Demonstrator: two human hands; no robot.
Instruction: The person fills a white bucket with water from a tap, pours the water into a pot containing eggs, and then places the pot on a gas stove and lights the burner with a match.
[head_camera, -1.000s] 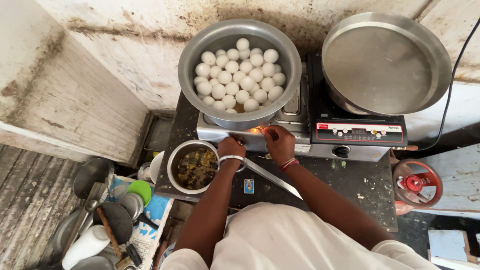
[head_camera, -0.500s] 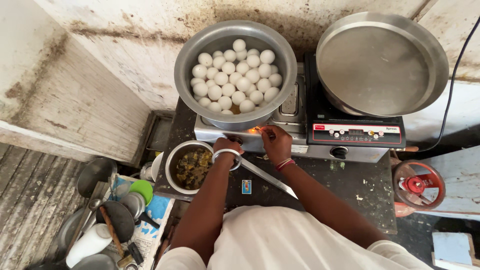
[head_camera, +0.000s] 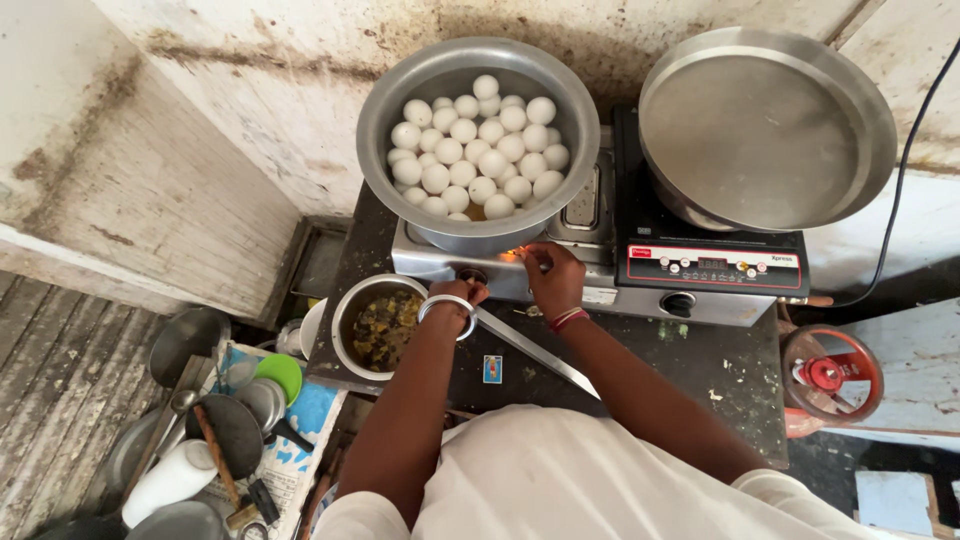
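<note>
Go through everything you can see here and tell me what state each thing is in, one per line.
Big pot: on the gas stove, full of white balls.
Gas stove: small flame showing at the front under the pot.
Left hand: at the stove knob.
Right hand: raised to the flame; what it holds is too small to tell.
Wide pan: on the induction cooker, empty.
Small bowl: holds a dark green mix.
Knife: lying flat on the counter.

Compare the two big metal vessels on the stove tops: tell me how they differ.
The deep pot on the gas stove is full of white eggs; the wide pan on the induction cooker shows nothing in it. The pot is deeper and narrower, the pan shallower and broader. A small flame shows by the pot, near the right hand; none by the pan. Both are round, grey metal.
</note>
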